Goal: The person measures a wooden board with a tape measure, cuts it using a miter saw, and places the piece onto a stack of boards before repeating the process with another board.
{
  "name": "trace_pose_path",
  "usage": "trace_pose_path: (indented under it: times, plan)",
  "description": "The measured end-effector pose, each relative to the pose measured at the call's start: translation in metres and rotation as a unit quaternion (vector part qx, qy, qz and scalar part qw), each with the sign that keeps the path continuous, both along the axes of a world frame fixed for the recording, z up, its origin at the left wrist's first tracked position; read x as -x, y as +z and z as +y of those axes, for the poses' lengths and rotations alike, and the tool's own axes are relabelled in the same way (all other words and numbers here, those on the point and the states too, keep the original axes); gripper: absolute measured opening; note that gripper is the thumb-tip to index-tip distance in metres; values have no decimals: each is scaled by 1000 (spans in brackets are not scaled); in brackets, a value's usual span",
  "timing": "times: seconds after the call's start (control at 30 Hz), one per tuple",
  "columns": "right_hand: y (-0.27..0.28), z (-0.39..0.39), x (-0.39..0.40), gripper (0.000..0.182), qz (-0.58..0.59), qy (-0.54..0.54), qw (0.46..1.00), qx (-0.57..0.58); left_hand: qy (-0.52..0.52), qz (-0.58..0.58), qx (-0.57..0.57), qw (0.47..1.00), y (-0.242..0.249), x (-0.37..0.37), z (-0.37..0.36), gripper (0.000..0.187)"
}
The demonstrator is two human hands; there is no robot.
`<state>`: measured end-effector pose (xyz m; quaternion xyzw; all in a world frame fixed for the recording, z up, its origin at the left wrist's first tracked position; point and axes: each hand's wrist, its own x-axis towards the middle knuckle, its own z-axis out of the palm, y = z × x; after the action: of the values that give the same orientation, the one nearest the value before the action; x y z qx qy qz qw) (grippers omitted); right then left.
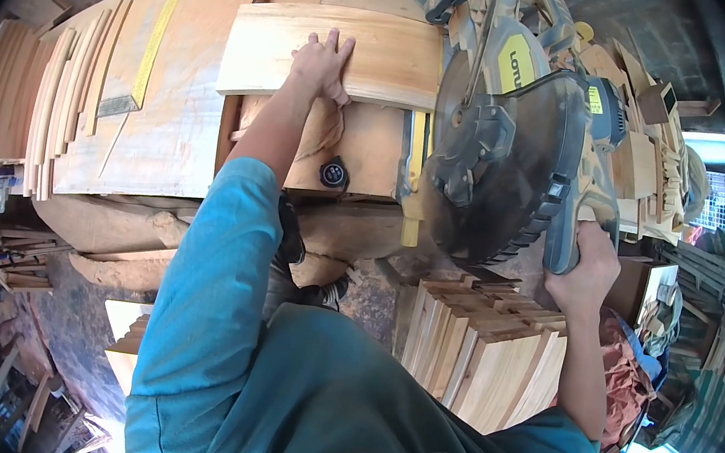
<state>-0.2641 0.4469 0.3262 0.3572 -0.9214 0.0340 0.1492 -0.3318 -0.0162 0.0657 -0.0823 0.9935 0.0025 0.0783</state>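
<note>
My left hand (322, 65) lies with fingers spread on a wide wooden board (393, 54), pressing it down on the bench. The board's right end reaches the blade side of a large miter saw (517, 146). Around the saw's handle (566, 238) my right hand (588, 265) is closed. A dark blade guard covers much of the blade, and the saw head sits low beside the board. Below the board, a round black tape measure (333, 172) rests on the wooden bench surface (372, 151), left of a yellow strip (414, 179) at the saw.
A try square with a yellow rule (159, 39) lies on a large panel (183, 105) at left, beside several thin strips (76, 92). Cut boards (491, 360) stand stacked below the saw. More wood pieces (643, 152) are piled behind it at right.
</note>
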Motion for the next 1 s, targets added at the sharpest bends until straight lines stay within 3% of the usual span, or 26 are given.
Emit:
trace_pose_path:
  times: [0.4, 1.0]
  plan:
    - [0, -3, 0, 32, -2, 3, 1000, 7, 9, -2, 3, 1000, 5, 0, 2, 138]
    - [-43, 5, -6, 33, 46, 26, 998, 20, 9, -4, 6, 1000, 1, 0, 3, 138]
